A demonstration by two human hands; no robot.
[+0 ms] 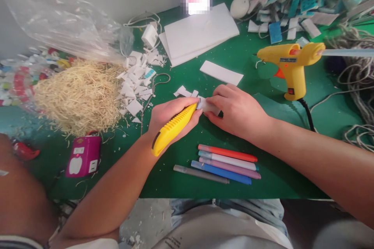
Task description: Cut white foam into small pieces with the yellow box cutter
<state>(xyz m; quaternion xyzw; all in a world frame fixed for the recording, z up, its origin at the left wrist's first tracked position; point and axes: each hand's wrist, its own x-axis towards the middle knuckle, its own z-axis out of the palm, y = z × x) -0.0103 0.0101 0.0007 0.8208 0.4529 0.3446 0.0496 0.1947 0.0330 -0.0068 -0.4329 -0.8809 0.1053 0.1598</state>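
My left hand [166, 118] is wrapped round a yellow utility knife [175, 128], its blade end pointing up and right. The blade meets a small white piece of foam board [210, 106], which my right hand [236, 107] pinches between thumb and fingers. Part of that piece is hidden by my fingers. White offcuts [184, 91] lie just beyond the knife tip. A longer white strip [221, 72] rests on the green table [181, 136] beyond my right hand. Several capped markers [228, 152] lie nearer to me.
A yellow hot glue gun [288, 64] stands at right, its cord trailing forward. Left are wood shavings [80, 95], white scraps [131, 85] and a magenta box with sockets [84, 156]. White sheets [201, 33] lie behind; foam pieces [292, 7] and cord [356, 62] fill the right side.
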